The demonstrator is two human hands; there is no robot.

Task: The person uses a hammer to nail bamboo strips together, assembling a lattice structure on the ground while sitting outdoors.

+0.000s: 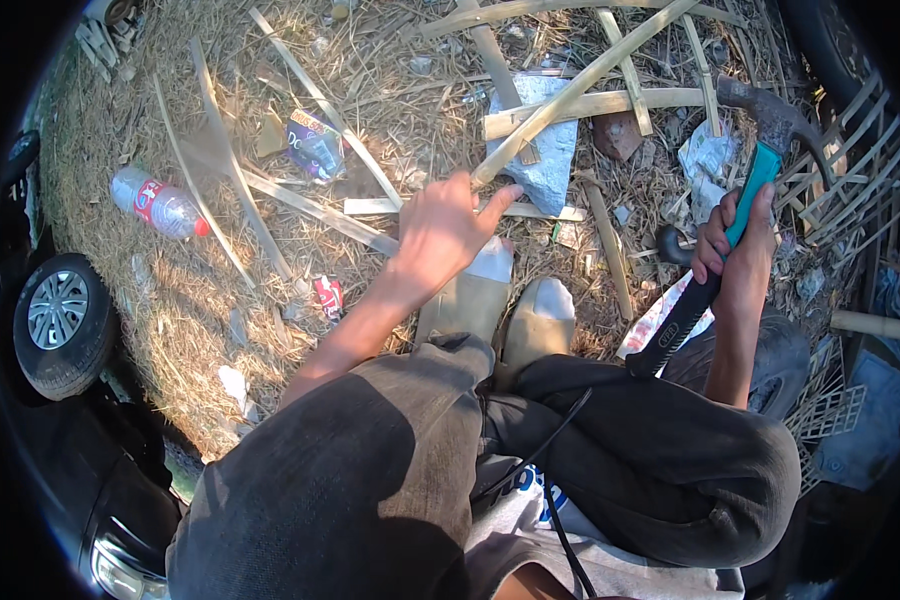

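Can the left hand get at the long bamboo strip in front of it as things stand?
Probably yes: the left hand is open, its fingertips at the near end of the bamboo strip, with nothing lying between. The right hand holds a hammer.
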